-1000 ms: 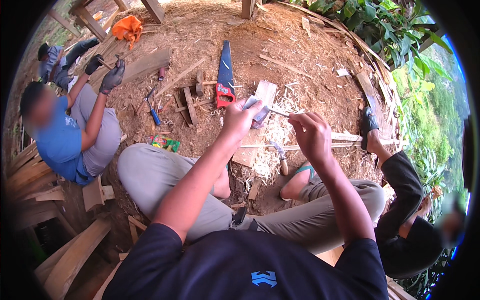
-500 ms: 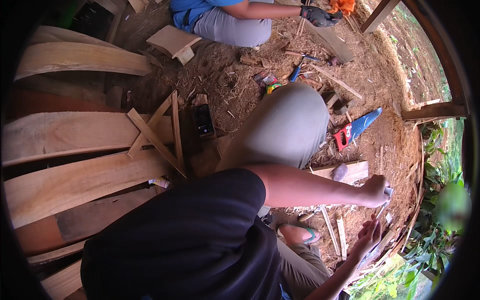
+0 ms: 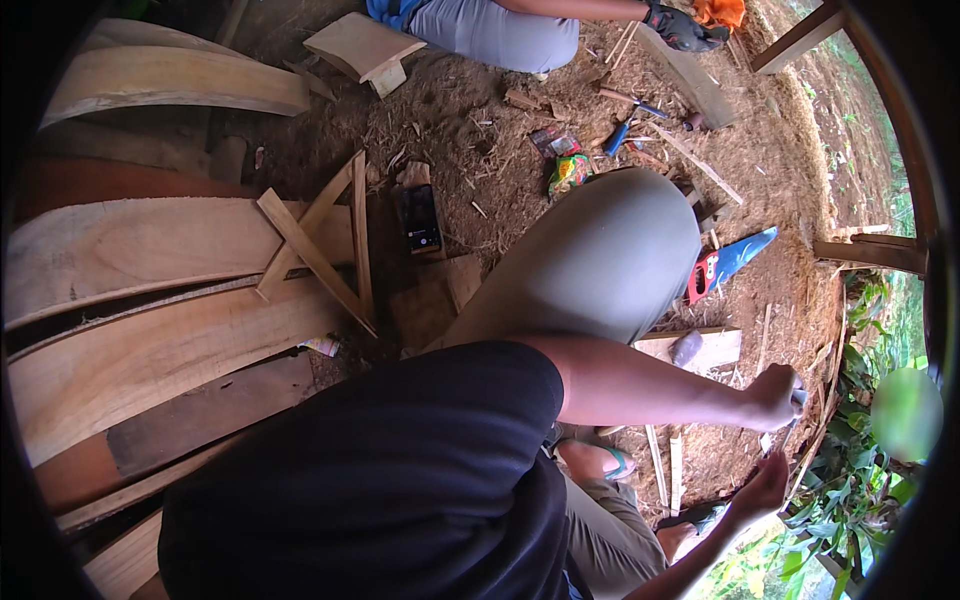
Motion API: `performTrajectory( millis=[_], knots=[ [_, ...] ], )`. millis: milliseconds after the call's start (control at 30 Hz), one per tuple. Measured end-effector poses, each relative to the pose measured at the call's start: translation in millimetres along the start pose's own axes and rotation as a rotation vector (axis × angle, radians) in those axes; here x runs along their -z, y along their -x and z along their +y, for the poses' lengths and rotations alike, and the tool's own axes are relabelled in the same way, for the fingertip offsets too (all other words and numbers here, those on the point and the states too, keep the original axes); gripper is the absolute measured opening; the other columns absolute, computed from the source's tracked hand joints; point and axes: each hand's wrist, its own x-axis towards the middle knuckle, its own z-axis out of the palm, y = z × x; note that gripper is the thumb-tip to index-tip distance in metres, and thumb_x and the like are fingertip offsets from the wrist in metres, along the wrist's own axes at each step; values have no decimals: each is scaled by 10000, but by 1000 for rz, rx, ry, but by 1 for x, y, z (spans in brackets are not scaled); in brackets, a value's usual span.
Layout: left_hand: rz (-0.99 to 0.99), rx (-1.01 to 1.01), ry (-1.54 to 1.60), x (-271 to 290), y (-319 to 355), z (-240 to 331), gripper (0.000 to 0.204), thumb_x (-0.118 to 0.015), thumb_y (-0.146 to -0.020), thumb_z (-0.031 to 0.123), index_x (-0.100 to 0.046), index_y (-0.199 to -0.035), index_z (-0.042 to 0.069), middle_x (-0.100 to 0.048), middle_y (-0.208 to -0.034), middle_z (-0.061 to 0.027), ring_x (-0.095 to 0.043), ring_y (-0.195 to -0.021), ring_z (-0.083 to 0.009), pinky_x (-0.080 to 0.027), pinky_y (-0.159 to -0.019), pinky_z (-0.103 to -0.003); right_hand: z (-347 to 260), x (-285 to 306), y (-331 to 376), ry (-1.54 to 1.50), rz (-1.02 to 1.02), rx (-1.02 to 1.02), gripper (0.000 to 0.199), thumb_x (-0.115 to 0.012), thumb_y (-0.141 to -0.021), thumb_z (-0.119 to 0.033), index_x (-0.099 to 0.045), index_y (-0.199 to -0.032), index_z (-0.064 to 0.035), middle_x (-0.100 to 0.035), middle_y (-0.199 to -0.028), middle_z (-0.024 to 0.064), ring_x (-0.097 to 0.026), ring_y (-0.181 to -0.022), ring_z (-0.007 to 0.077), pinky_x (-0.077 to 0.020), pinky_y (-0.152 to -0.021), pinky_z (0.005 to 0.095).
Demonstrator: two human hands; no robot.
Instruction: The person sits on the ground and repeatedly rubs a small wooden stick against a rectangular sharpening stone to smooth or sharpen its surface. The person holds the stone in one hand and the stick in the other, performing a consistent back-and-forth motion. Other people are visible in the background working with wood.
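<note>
My left hand [image 3: 775, 397] is closed in a fist at the right of the scene. A grey piece [image 3: 799, 396], perhaps part of a tool's handle, sticks out of that fist, and a thin part runs down from it toward my right hand. Just below, my right hand [image 3: 765, 485] has its fingers drawn together near the thin part's lower end. What lies between those fingers is too small to make out. A handsaw [image 3: 738, 262] with a blue blade and red handle rests on the ground above my left forearm, beyond my bent knee.
Long curved planks [image 3: 170, 250] fill the left side, with thin wood strips [image 3: 312, 250] crossed on them. A phone [image 3: 421, 218] lies close by. A co-worker's gloved hand [image 3: 685, 28] is at the top. Wood blocks [image 3: 712, 348], strips and shavings litter the ground; plants [image 3: 850, 470] border the right.
Both hands have moved slightly right, and the right hand slightly down too. The planks, saw and phone have shifted a little in the picture, as my view moved.
</note>
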Motion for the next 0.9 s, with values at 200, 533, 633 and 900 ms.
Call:
performTrajectory(
  millis=[200, 533, 633, 900],
  knots=[
    [-20, 7, -36, 4, 2, 9, 72, -719, -804, 48, -693, -821, -17, -705, -815, -167, -691, -776, -227, -528, -718, -353, 14, 16, -3, -952, -333, -1019, 225, -525, -998, -268, -594, -1061, -62, -370, -580, -62, -187, -415, 2, -166, -324, 188],
    [56, -14, 34, 4, -6, 11, 35, -668, -811, -23, -694, -788, -20, -704, -806, -173, -692, -770, -213, -527, -686, -342, -20, 11, -21, -23, -182, -242, 167, -603, -940, -164, -696, -1029, -57, -638, -826, 0, -555, -643, 90, -452, -548, 242],
    [20, 0, 26, 11, -6, 12, 19, -680, -802, -20, -697, -794, -21, -705, -808, -172, -695, -781, -214, -529, -694, -336, -4, 6, -15, -773, -306, -991, 216, -484, -1016, -249, -592, -1077, -72, -370, -584, -70, -236, -419, 9, -194, -341, 190],
    [36, 7, 5, 7, -6, 6, 19, -702, -792, -2, -690, -786, -16, -707, -806, -163, -699, -782, -212, -533, -690, -330, -9, 10, -16, -858, -443, -913, 229, -499, -1014, -247, -559, -1085, -37, -379, -599, -66, -231, -419, -1, -171, -357, 182]
  ],
)
